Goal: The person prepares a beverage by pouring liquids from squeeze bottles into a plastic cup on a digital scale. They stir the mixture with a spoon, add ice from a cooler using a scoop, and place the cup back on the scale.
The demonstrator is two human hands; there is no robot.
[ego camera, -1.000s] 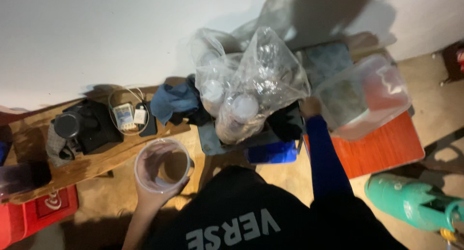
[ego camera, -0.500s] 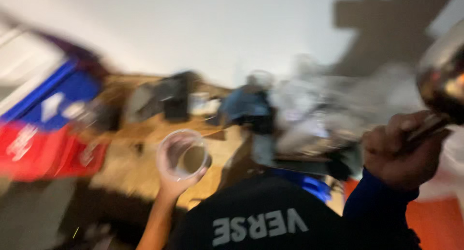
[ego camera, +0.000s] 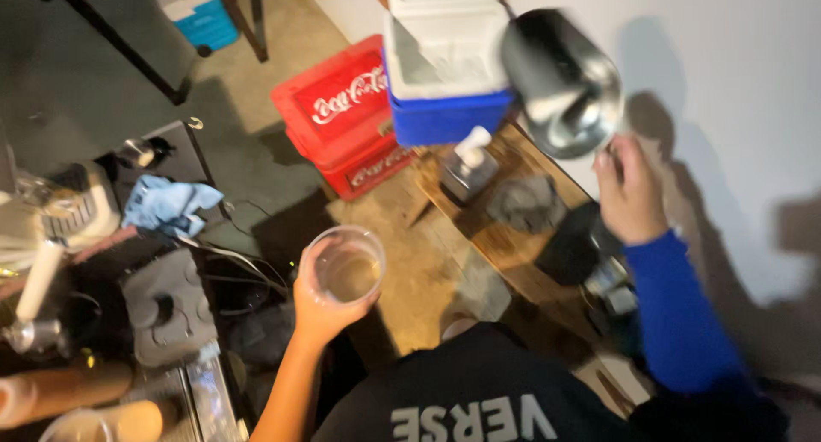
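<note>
While a second ago the view looked straight down on a cluttered wooden desk, it now swings left toward the floor, and the right hand (ego camera: 631,194), then out of sight past its blue sleeve, is raised beside the white wall, closed on the handle of a shiny steel jug (ego camera: 560,83) tilted with its mouth toward the camera. The left hand (ego camera: 325,301) still grips the clear plastic cup (ego camera: 345,265) from below, well left of the jug and lower; judging by this, jug and cup are being brought together, though nothing pours yet.

Under the jug the long wooden desk (ego camera: 513,245) runs along the wall, carrying a pump bottle (ego camera: 469,164), a grey cloth (ego camera: 526,203) and a black box (ego camera: 571,244). Left of the jug stand a blue cooler with a white lid (ego camera: 445,74) and red plastic crates (ego camera: 346,113) on the concrete floor (ego camera: 410,254). Far left of the jug lie a blue rag (ego camera: 167,204) and dark machines, blurred
</note>
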